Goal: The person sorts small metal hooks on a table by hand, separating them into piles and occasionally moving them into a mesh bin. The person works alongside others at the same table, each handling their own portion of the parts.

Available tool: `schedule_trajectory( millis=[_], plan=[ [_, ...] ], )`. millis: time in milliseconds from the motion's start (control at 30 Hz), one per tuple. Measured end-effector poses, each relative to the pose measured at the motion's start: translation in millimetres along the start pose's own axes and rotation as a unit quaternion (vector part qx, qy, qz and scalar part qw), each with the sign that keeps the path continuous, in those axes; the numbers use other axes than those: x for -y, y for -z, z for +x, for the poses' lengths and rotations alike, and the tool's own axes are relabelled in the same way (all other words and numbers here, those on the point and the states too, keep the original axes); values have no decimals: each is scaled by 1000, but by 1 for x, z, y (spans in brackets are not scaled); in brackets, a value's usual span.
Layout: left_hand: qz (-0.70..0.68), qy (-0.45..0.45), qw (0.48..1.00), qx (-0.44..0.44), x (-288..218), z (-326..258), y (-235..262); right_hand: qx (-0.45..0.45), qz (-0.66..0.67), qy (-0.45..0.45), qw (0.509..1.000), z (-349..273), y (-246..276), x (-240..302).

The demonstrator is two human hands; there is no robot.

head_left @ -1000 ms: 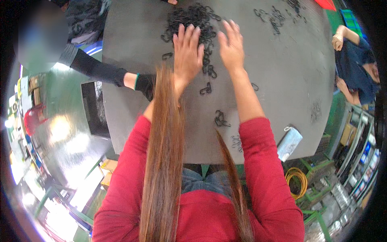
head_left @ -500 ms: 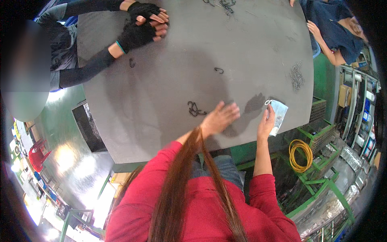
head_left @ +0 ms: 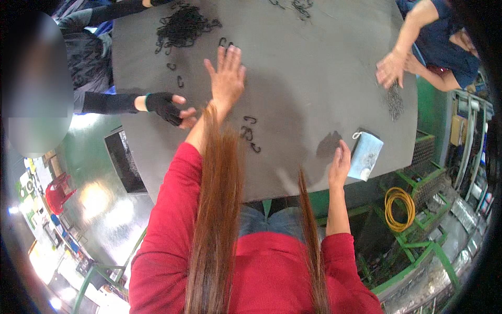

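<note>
My left hand stretches far over the grey table, fingers spread, with nothing in it. Its fingertips are beside small black C-shaped hooks, partly hidden by the fingers. Closer to me lie several more black hooks in a loose group. My right hand is at the table's near edge, fingers extended and holding nothing. Just right of it, a light blue face mask lies over a dark flat object, apart from the fingers.
A big pile of black hooks sits at the far left. A co-worker's black-gloved hand is left of my forearm. At right, another person's hand is by a heap of thin metal pieces. A yellow coil hangs below the table.
My left hand has moved forward and left, past the near hooks. My right hand has come away from the mask. The gloved hands have parted, revealing the pile. The right-hand person reaches onto the table.
</note>
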State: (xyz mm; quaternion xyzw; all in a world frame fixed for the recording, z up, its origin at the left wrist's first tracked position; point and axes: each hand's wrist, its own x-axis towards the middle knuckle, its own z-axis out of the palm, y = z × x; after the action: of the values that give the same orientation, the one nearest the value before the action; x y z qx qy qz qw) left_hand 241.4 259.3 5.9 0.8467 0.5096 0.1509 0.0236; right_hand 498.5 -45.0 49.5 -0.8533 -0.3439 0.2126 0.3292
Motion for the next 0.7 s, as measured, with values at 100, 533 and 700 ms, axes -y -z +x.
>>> schedule_trajectory(
  millis=[100, 533, 700],
  plan=[
    [-27, -182, 968, 172, -30, -50, 37, -4, 40, -13, 999, -5, -6, 7],
    [126, -72, 987, 75, -40, -19, -4, -90, -50, 45, 994, 38, 58, -3],
    [55, -38, 998, 20, -85, 13, 0, -171, -96, 31, 980, 98, 111, -63]
  ],
)
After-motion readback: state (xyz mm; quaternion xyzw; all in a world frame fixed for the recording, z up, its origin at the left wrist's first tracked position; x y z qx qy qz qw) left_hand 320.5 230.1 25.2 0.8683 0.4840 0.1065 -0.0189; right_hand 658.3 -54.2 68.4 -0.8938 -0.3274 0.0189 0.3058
